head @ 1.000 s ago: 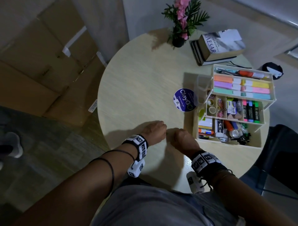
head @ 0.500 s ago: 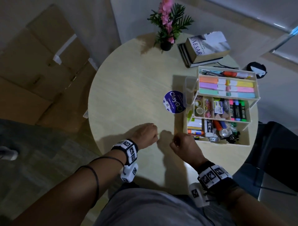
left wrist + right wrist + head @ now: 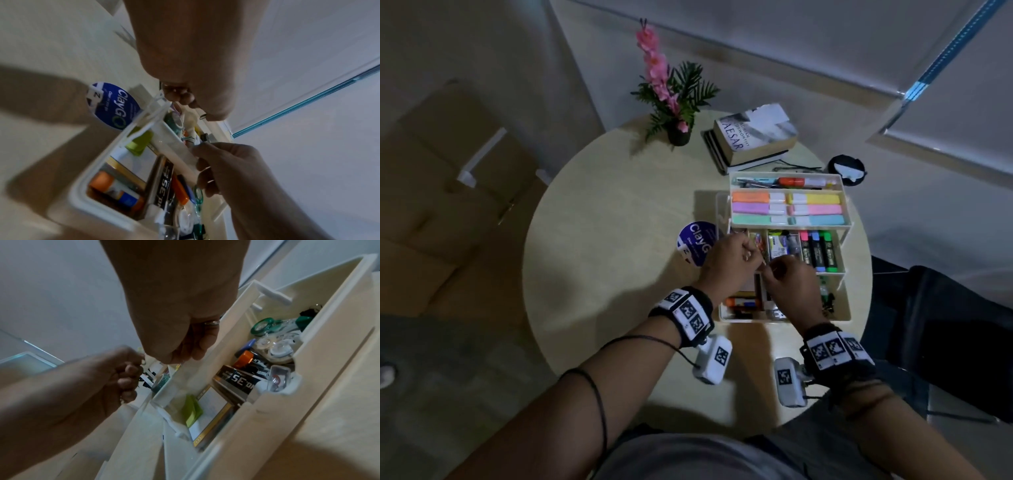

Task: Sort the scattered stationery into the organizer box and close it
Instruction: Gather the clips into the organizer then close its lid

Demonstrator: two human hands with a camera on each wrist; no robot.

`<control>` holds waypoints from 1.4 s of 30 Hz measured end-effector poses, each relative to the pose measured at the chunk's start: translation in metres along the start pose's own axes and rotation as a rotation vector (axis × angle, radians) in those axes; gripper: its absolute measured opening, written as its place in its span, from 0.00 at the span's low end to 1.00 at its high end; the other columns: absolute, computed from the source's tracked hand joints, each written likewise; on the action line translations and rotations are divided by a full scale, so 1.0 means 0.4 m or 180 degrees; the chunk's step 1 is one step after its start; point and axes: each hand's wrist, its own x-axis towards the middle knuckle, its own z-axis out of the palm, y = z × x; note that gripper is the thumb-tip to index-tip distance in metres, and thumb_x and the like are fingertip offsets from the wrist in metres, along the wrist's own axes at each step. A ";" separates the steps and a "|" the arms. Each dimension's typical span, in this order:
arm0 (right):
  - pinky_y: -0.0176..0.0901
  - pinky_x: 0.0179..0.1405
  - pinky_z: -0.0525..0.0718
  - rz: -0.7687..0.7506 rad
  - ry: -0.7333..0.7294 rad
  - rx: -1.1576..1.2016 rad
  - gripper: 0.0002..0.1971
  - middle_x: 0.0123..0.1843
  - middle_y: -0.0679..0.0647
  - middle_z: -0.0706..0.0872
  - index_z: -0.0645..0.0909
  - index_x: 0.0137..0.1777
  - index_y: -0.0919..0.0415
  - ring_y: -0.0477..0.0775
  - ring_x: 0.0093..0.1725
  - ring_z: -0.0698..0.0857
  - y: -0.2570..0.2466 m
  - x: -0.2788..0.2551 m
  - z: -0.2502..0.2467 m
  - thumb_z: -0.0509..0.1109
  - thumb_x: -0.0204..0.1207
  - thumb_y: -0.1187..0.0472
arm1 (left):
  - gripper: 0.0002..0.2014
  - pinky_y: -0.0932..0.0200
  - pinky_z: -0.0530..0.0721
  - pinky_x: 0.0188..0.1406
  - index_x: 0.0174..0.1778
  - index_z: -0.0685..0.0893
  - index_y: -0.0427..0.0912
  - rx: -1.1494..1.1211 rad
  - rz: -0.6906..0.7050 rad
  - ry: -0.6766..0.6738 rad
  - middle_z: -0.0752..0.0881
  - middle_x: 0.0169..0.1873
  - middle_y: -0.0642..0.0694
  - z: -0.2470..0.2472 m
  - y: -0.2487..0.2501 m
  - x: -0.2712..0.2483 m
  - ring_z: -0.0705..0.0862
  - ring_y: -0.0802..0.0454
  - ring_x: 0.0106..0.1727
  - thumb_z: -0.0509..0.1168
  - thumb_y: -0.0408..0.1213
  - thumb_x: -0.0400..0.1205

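Observation:
The white tiered organizer box (image 3: 846, 303) stands open on the right of the round table (image 3: 602, 260). Its top tier holds pastel highlighters (image 3: 787, 209); the middle tier holds markers (image 3: 820, 253). My left hand (image 3: 736, 257) hovers over the middle tier's left compartment, fingers curled round something small and pale. My right hand (image 3: 786, 279) is just beside it, fingertips pinched on a tiny item I cannot name. The left wrist view shows the curled left hand (image 3: 185, 97) above the box rim (image 3: 82, 191). The right wrist view shows the right hand (image 3: 191, 345) over the bottom tier (image 3: 308, 386).
A round blue ClayGo tub (image 3: 691, 246) sits against the box's left side. Stacked books (image 3: 753, 137) and a potted pink flower (image 3: 671, 102) stand at the table's far edge. Cardboard boxes (image 3: 431, 205) lie on the floor left; a dark seat (image 3: 945, 325) is right.
Both hands have left the table's near edge and moved forward and right, now held together over the organizer's middle tier. The camera view has shifted with them.

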 end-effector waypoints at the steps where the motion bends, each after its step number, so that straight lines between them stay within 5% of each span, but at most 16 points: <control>1: 0.40 0.28 0.72 -0.0031 -0.0035 -0.0004 0.14 0.26 0.43 0.80 0.78 0.32 0.48 0.43 0.27 0.80 0.007 0.003 0.002 0.74 0.79 0.54 | 0.05 0.54 0.86 0.39 0.41 0.85 0.45 0.0010 -0.0164 0.0038 0.87 0.36 0.52 0.015 0.010 0.009 0.86 0.53 0.39 0.71 0.40 0.82; 5: 0.39 0.28 0.73 -0.0196 -0.0058 0.0030 0.10 0.29 0.40 0.82 0.87 0.38 0.50 0.42 0.28 0.81 0.028 0.007 -0.005 0.75 0.81 0.51 | 0.12 0.46 0.89 0.34 0.33 0.85 0.41 0.0222 -0.0623 0.0209 0.87 0.28 0.48 0.052 0.020 0.031 0.87 0.50 0.33 0.69 0.43 0.80; 10: 0.49 0.30 0.86 -0.0278 -0.0080 0.0212 0.10 0.32 0.45 0.88 0.89 0.42 0.54 0.45 0.30 0.85 0.061 0.020 -0.051 0.75 0.82 0.52 | 0.13 0.61 0.82 0.25 0.30 0.87 0.38 0.0574 -0.0736 0.0283 0.88 0.26 0.46 0.064 0.033 0.039 0.87 0.50 0.30 0.73 0.41 0.79; 16: 0.51 0.35 0.89 -0.0256 0.0409 0.0328 0.12 0.35 0.44 0.90 0.87 0.43 0.51 0.45 0.34 0.88 0.097 0.103 -0.164 0.74 0.83 0.46 | 0.14 0.54 0.89 0.28 0.30 0.89 0.42 0.0618 -0.0778 0.0363 0.88 0.24 0.49 0.049 0.028 0.045 0.88 0.51 0.28 0.71 0.47 0.78; 20: 0.52 0.37 0.86 -0.0344 0.0928 0.0383 0.08 0.38 0.48 0.88 0.86 0.45 0.52 0.50 0.36 0.86 0.104 0.165 -0.235 0.73 0.84 0.51 | 0.18 0.74 0.70 0.20 0.23 0.79 0.50 0.0280 -0.0590 0.1347 0.78 0.17 0.57 -0.021 0.050 0.063 0.78 0.63 0.21 0.70 0.38 0.80; 23: 0.46 0.43 0.80 -0.0270 0.1248 0.0168 0.09 0.51 0.55 0.86 0.87 0.55 0.56 0.53 0.45 0.83 0.135 0.217 -0.253 0.71 0.85 0.52 | 0.21 0.68 0.64 0.21 0.21 0.72 0.47 0.0064 -0.0807 0.2024 0.70 0.17 0.55 -0.085 0.001 0.147 0.69 0.58 0.19 0.68 0.34 0.80; 25: 0.45 0.44 0.80 -0.0085 0.1178 0.0145 0.13 0.57 0.57 0.85 0.86 0.60 0.58 0.52 0.44 0.82 0.156 0.241 -0.254 0.71 0.86 0.49 | 0.15 0.60 0.77 0.31 0.26 0.81 0.44 0.0171 -0.1241 0.1708 0.82 0.23 0.52 -0.117 -0.063 0.226 0.79 0.56 0.27 0.70 0.42 0.79; 28: 0.47 0.39 0.86 0.0036 0.0957 0.0293 0.13 0.49 0.53 0.91 0.89 0.58 0.55 0.49 0.38 0.86 0.176 0.255 -0.255 0.70 0.86 0.47 | 0.11 0.53 0.89 0.53 0.42 0.92 0.47 0.0203 -0.1623 0.0597 0.93 0.41 0.49 -0.139 -0.149 0.324 0.91 0.48 0.44 0.74 0.51 0.76; 30: 0.42 0.35 0.86 0.0057 0.0892 0.0439 0.11 0.42 0.48 0.91 0.90 0.56 0.54 0.43 0.37 0.88 0.185 0.252 -0.257 0.71 0.86 0.48 | 0.11 0.50 0.91 0.49 0.48 0.92 0.45 0.0083 -0.1681 0.0163 0.94 0.45 0.43 -0.138 -0.155 0.368 0.91 0.47 0.40 0.73 0.49 0.78; 32: 0.26 0.32 0.80 0.0121 0.0891 0.0520 0.10 0.40 0.46 0.90 0.91 0.56 0.56 0.38 0.38 0.88 0.192 0.247 -0.261 0.73 0.86 0.51 | 0.08 0.55 0.90 0.36 0.52 0.92 0.42 -0.0078 -0.1650 -0.0155 0.94 0.42 0.40 -0.133 -0.144 0.396 0.90 0.51 0.31 0.69 0.39 0.83; 34: 0.18 0.33 0.76 0.0195 0.0885 0.0550 0.11 0.38 0.44 0.89 0.92 0.54 0.58 0.35 0.38 0.87 0.195 0.244 -0.261 0.73 0.85 0.52 | 0.06 0.57 0.89 0.31 0.50 0.90 0.44 0.0152 -0.1486 -0.0423 0.93 0.37 0.44 -0.127 -0.142 0.411 0.90 0.52 0.30 0.67 0.32 0.86; 37: 0.18 0.34 0.77 0.0204 0.0813 0.0729 0.11 0.36 0.40 0.89 0.94 0.53 0.58 0.39 0.36 0.88 0.192 0.241 -0.264 0.74 0.85 0.53 | 0.16 0.67 0.81 0.25 0.33 0.83 0.52 0.0940 -0.1049 -0.0682 0.90 0.35 0.44 -0.115 -0.149 0.433 0.87 0.53 0.33 0.74 0.26 0.80; 42: 0.22 0.36 0.81 0.0147 0.0765 0.0795 0.11 0.40 0.40 0.92 0.95 0.55 0.56 0.34 0.39 0.90 0.192 0.232 -0.277 0.73 0.86 0.51 | 0.21 0.58 0.74 0.37 0.23 0.75 0.48 0.1451 -0.0551 -0.0616 0.82 0.27 0.50 -0.117 -0.123 0.443 0.83 0.54 0.36 0.77 0.33 0.77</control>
